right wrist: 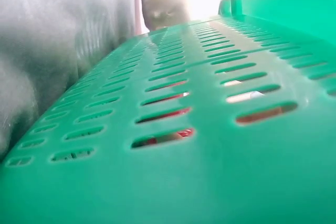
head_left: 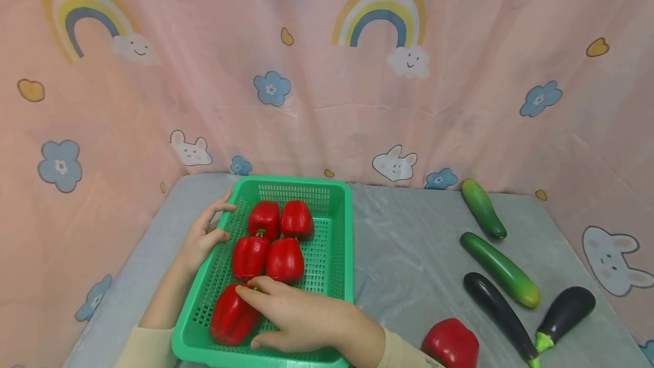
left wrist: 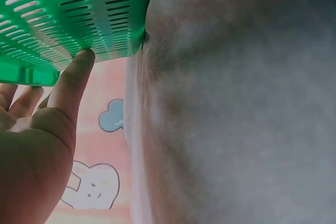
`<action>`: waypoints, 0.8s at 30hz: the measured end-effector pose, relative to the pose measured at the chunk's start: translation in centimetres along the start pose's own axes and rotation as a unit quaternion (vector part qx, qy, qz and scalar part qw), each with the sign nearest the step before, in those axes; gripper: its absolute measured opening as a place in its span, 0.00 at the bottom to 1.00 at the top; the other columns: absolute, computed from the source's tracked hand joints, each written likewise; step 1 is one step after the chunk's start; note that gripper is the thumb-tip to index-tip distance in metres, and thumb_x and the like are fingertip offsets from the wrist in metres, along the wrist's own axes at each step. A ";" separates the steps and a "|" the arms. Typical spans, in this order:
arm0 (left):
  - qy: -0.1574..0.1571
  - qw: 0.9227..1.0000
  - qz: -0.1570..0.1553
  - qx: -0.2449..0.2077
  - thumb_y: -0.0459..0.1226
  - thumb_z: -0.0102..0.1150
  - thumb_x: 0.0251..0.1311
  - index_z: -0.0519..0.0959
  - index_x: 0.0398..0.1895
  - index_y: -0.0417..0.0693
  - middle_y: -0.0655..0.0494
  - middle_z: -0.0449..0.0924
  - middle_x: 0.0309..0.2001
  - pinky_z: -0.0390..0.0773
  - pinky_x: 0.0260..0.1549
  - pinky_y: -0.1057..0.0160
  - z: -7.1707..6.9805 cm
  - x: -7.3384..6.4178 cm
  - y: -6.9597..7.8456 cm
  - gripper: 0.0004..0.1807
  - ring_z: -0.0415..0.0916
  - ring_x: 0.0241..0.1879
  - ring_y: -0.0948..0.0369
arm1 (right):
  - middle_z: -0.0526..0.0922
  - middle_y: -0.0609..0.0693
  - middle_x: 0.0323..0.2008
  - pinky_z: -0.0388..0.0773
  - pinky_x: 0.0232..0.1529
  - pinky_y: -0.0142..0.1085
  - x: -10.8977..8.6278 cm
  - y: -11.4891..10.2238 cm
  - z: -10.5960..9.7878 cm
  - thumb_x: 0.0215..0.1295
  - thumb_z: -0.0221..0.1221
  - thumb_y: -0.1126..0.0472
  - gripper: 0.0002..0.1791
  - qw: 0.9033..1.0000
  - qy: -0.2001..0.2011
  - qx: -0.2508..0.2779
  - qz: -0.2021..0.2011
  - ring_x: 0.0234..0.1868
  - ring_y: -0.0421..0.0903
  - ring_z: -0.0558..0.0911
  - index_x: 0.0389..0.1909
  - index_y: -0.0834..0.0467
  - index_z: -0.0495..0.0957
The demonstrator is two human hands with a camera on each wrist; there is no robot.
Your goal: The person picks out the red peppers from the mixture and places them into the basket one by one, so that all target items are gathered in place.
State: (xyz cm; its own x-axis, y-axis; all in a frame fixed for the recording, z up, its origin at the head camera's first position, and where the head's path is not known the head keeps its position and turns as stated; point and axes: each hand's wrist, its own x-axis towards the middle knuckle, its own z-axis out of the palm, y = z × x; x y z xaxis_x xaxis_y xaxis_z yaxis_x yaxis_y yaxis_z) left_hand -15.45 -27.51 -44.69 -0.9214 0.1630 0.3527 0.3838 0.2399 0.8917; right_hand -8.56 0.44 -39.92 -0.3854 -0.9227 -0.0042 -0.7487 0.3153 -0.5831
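A green plastic basket [head_left: 349, 243] stands on the table with several red bell peppers in it, among them a pair at the far end [head_left: 297, 220]. My left hand [head_left: 196, 243] lies at the basket's left side, fingers extended to the rim. In the left wrist view its thumb [left wrist: 76, 80] touches the slotted outer wall. Inside the near end, my right hand [head_left: 301, 314] reaches over the right wall. Its outstretched fingers touch the top of the nearest bell pepper [head_left: 232, 320], and the thumb lies beside it. The right wrist view shows only the slotted wall [right wrist: 220, 177], not the hand.
Another red bell pepper [head_left: 452, 344] lies right of the basket, near the right sleeve. Farther right are two green cucumber-like vegetables, one behind [head_left: 482, 209] and one nearer [head_left: 501, 268], and two eggplants, one long [head_left: 498, 311] and one short [head_left: 567, 310]. A pink patterned curtain [head_left: 317, 135] hangs behind.
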 end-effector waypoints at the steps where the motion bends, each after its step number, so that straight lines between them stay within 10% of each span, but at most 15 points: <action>1: -0.001 1.000 -0.002 0.001 0.20 0.47 0.60 0.73 0.65 0.27 0.38 0.55 0.86 0.82 0.40 0.63 0.0 0.0 -0.1 0.27 0.56 0.79 0.34 | 0.69 0.49 0.77 0.76 0.64 0.28 0.0 0.0 0.0 0.75 0.69 0.50 0.46 1.000 -0.003 0.000 0.001 0.73 0.41 0.72 0.86 0.56 0.60; 24: -0.005 1.000 -0.020 -0.010 0.21 0.45 0.62 0.73 0.66 0.28 0.39 0.54 0.86 0.82 0.40 0.61 -0.1 0.0 0.2 0.27 0.68 0.68 0.27 | 0.57 0.52 0.86 0.74 0.70 0.37 -0.1 0.6 -0.3 0.78 0.63 0.50 0.41 1.000 -0.025 -0.001 -0.015 0.82 0.48 0.62 0.86 0.52 0.60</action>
State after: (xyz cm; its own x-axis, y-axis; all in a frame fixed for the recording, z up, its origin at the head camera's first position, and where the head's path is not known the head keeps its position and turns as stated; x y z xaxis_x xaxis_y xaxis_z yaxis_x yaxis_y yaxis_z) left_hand -15.35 -27.53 -44.54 -0.9352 0.1642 0.3138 0.3454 0.2270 0.9106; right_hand -9.16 0.78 -40.02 -0.3349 -0.9419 -0.0268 -0.7604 0.2869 -0.5827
